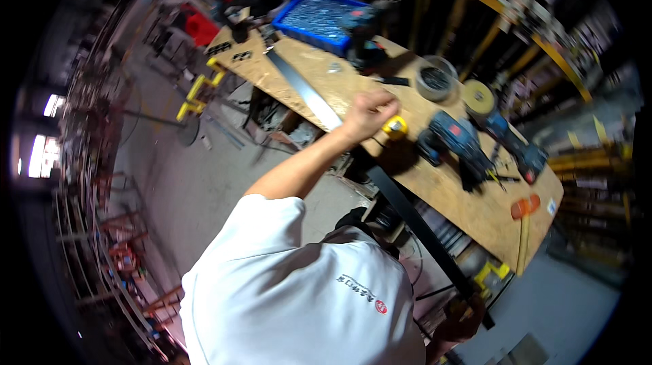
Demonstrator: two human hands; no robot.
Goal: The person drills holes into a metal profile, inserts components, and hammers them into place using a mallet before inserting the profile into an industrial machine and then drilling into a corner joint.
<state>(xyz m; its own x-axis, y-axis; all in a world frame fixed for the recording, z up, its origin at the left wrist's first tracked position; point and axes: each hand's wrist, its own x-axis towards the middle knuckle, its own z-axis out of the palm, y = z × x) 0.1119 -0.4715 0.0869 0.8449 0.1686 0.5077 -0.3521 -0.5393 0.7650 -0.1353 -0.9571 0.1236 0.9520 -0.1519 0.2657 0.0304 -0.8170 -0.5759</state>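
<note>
Long metal bar [415,219] runs diagonally: far end on the wooden counter [479,215], the rest crossing the near edge and hanging out past it, down to the right hand [462,324]. Right hand looks wrapped around it near the low end, though it's dim there. Left hand [370,114] is over the counter with fingers curled in, just beside the yellow tape measure [394,127]; can't tell if it pinches anything or touches the bar. Handling, my read: stiff lengthwise, moderate weight, awkward mostly from length. Smooth face, bright glare on the upper stretch, so likely slick and easy to scratch; edges may be sharp. Best hold: two hands spaced well apart, gripping across the width, low end supported so it doesn't tip or swing into the drill [456,137].
</note>
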